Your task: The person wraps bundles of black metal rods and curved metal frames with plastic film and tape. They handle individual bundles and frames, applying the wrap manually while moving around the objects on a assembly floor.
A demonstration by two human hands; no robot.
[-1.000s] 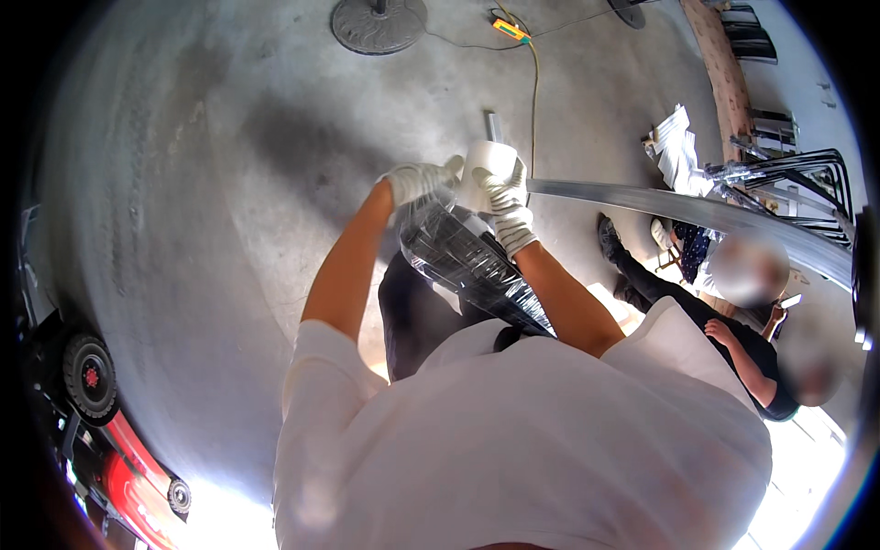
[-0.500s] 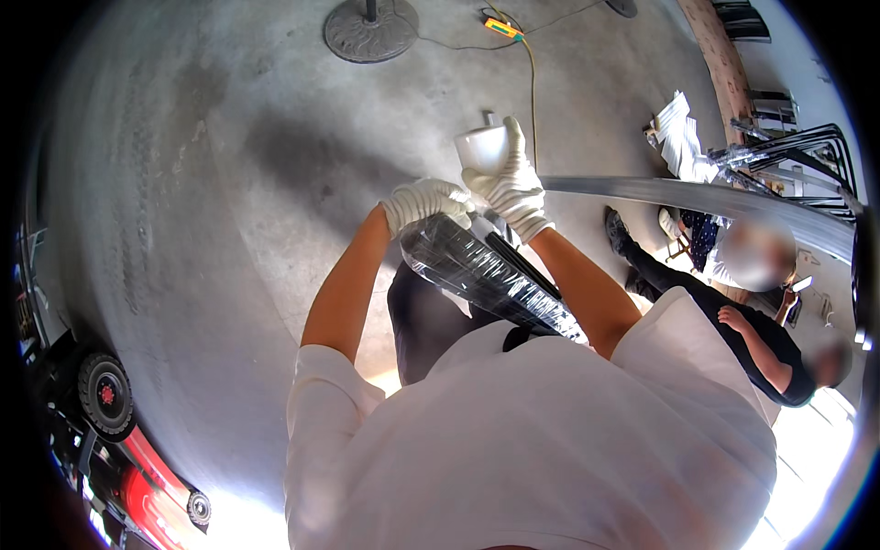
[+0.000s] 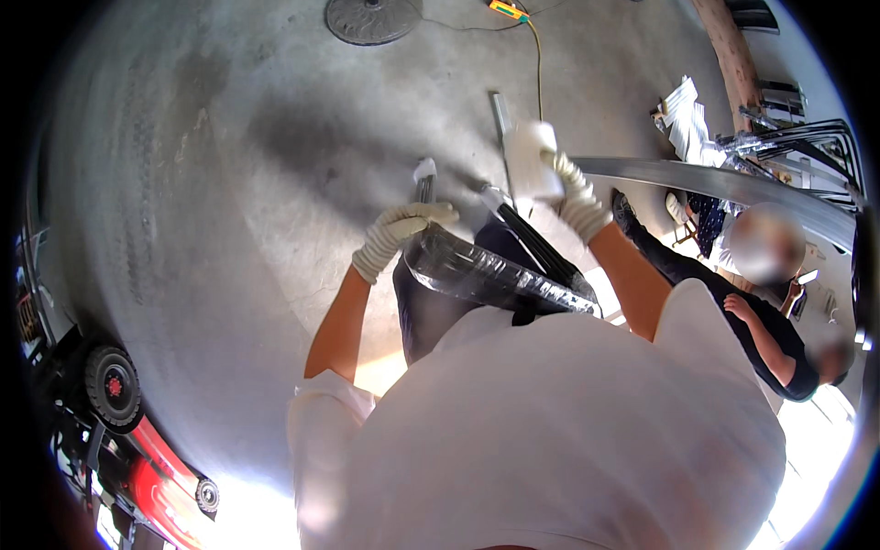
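Note:
My left hand [image 3: 399, 236], in a white ribbed glove, is closed over the near end of a black bundle [image 3: 495, 275] wrapped in shiny clear film. Just beyond its fingers a narrow film-covered piece [image 3: 424, 181] with a whitish tip sticks up. My right hand [image 3: 579, 200], gloved the same way, grips a white roll [image 3: 532, 160] by its right side; motion blurs the roll. Between my hands, a second set of black bars [image 3: 533, 240] slants beside the bundle, apart from it at the far end. Behind the roll a thin grey bar [image 3: 500, 115] shows.
A long metal beam [image 3: 697, 179] extends rightward from near my right hand. Two people [image 3: 761, 335] are at the right, by black metal frames [image 3: 807, 142]. A round base [image 3: 371, 20] and a yellow cord [image 3: 539, 78] lie ahead. A red wheeled machine [image 3: 156, 486] stands lower left.
My hands have moved apart: the right went rightward with the white roll, the left slightly left and down. The black bars and the piece with the whitish tip show more now.

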